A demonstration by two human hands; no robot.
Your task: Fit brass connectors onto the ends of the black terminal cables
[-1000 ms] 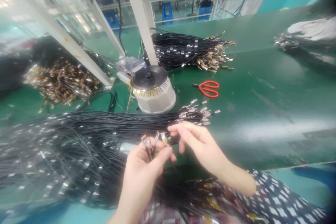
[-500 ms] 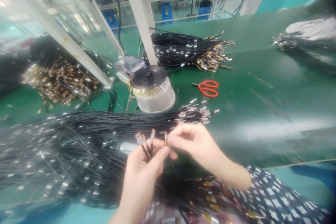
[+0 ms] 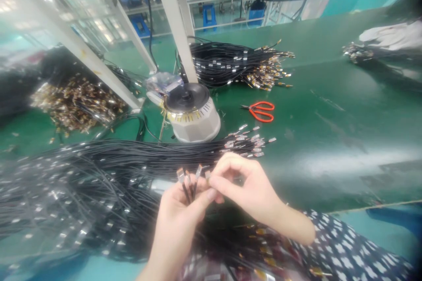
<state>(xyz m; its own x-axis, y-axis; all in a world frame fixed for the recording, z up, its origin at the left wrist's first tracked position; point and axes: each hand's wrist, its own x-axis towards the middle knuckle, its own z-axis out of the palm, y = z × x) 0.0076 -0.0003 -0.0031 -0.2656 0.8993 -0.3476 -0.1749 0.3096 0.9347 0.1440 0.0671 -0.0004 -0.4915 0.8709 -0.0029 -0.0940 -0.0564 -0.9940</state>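
My widest feature is the green counter [image 3: 329, 140], and across its near left lies a long black cable bundle [image 3: 132, 153], its silvery tips ending just behind the hands. At the left I see a heap of brassy cable ends [image 3: 82, 103]; beyond the middle lies another cable bundle [image 3: 217, 59] with pale tags too small for me to read. The right hand [image 3: 250, 189] has thumb and forefinger brought together on a small connector [image 3: 207, 175], whereas one second ago its fingers stood apart there. The left hand [image 3: 184, 210] is closed around several black cable ends [image 3: 185, 191], held just in front of the long bundle; their connectors [image 3: 180, 174] fan upward and have shifted slightly to my right since half a second ago. Behind the hands stands a white round-topped device [image 3: 196, 125] with a black disc, and a plastic packet [image 3: 165, 83] touches it, its bluish print blurred past reading. The red-handled snips [image 3: 263, 111] rest to its right, where they lay before.
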